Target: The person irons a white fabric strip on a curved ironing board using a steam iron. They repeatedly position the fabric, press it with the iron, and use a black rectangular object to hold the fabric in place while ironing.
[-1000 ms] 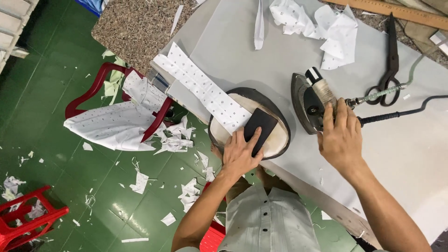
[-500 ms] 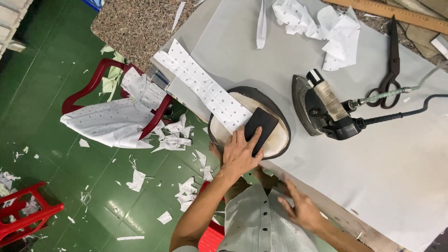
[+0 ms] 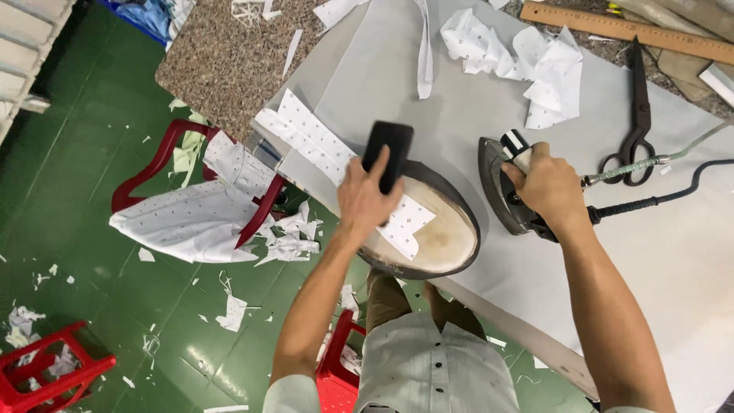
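We stand at a grey worktop [image 3: 428,69] beside a speckled stone slab [image 3: 222,53]; below lies a green floor [image 3: 99,252] littered with fabric scraps, with red chairs [image 3: 153,164] to our left, one draped in dotted white cloth [image 3: 183,218].

At the near edge sits an oval pressing pad [image 3: 443,237], dark-rimmed and pale on top. A long dotted strip [image 3: 325,149] runs from the worktop's left corner onto the pad, its end lying flat there. It looks thin, limp and light, likely to shift or crease unless pinned.

Right of the pad stands the iron [image 3: 505,191], tipped up on its heel, hose and cord trailing off to the right. Our right hand [image 3: 547,187] is clenched around its handle. We judge it heavy and rigid with a hot sole, so the handle is the only sound place to take hold.

Our left hand [image 3: 367,199] grips a small black block [image 3: 388,153], fingers wrapped round its lower half, over the strip at the pad's far left rim; whether it touches the cloth we cannot tell. The block looks stiff and light, easily held by its narrow sides.

Farther back lie black shears [image 3: 638,115], a wooden ruler [image 3: 627,30] and crumpled dotted offcuts [image 3: 520,57].
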